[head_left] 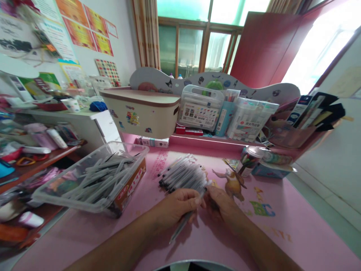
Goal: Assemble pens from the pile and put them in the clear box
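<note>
Glare from the windows [191, 45], soft shadows under the hands [179, 203], blurred, stretched edges.

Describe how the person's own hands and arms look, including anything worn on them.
The left hand and right hand are both ungloved. The left forearm and right forearm are bare down to the picture's lower edge, with no sleeve or cuff in view. No watch or bracelet shows at either wrist. Parts of both hands are hidden, so rings cannot be ruled out.

Held pen [179, 228] partly hidden by the left hand [182, 205] — both forearms [135, 235] cut off at the bottom edge
</note>
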Demonstrator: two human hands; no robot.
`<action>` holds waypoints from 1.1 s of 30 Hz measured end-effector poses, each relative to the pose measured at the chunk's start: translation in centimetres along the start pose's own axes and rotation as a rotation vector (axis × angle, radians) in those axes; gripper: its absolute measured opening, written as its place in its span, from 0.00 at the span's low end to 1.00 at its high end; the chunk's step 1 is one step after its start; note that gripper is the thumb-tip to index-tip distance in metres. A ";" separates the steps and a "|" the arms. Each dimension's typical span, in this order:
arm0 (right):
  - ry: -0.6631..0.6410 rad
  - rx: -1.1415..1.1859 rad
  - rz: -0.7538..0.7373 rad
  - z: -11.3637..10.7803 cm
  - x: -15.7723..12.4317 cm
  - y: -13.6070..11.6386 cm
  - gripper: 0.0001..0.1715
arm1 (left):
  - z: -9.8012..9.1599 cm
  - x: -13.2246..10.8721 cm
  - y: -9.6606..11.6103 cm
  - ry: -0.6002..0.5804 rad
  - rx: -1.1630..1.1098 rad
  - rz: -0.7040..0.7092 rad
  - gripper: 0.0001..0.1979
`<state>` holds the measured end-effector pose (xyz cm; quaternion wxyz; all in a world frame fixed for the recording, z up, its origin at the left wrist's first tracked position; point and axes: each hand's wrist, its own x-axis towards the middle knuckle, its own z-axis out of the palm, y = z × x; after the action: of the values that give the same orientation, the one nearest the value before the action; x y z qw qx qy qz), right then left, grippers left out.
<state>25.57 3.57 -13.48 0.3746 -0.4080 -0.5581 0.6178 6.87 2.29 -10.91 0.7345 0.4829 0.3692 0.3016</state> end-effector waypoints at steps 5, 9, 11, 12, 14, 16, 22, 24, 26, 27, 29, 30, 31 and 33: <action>-0.032 0.026 0.038 -0.3 0.1 0.2 0.33 | -0.1 -0.2 -0.2 -0.062 0.016 -0.053 0.21; 0.009 0.258 0.151 -0.1 0.2 -0.4 0.31 | -0.3 0.2 -0.3 0.015 -0.112 -0.046 0.22; 0.082 0.367 0.224 0.0 0.3 -0.6 0.31 | -0.2 0.3 -0.4 0.077 -0.195 0.033 0.23; 0.114 0.401 0.252 0.0 0.4 -0.7 0.30 | -0.1 0.3 -0.6 0.103 -0.192 0.083 0.25; 0.149 0.434 0.283 0.0 0.5 -0.6 0.30 | 0.1 0.4 -0.9 0.157 -0.112 0.190 0.25; 0.142 0.437 0.303 0.1 0.4 -0.4 0.30 | 0.5 0.4 -1.1 0.236 -0.071 0.274 0.17; 0.086 0.377 0.167 0.8 0.0 -0.5 0.29 | 1.0 0.8 -0.8 0.399 -0.233 0.280 0.12; 0.068 0.352 0.103 0.9 0.0 -0.7 0.26 | 0.8 1.0 -0.6 0.443 -0.241 0.290 0.13; 0.070 0.334 0.052 0.9 0.0 -0.7 0.23 | 0.6 1.1 -0.6 0.472 -0.239 0.284 0.13; 0.080 0.313 0.038 0.8 0.0 -0.5 0.23 | 0.5 1.1 -0.7 0.477 -0.234 0.276 0.14; 0.119 0.237 0.042 0.6 0.1 0.0 0.25 | 0.4 1.2 -0.8 0.477 -0.227 0.266 0.14; 0.140 0.189 0.051 0.6 0.2 0.3 0.27 | 0.4 1.2 -0.9 0.476 -0.224 0.265 0.14; 0.155 0.147 0.062 0.5 0.2 0.5 0.29 | 0.4 1.2 -1.0 0.476 -0.222 0.268 0.14; 0.149 0.115 0.074 0.4 0.3 0.8 0.31 | 0.5 1.2 -1.0 0.479 -0.222 0.278 0.14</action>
<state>25.05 3.60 -14.23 0.4149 -0.4508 -0.4769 0.6303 8.01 2.70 -12.05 0.6263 0.3609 0.4272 0.5431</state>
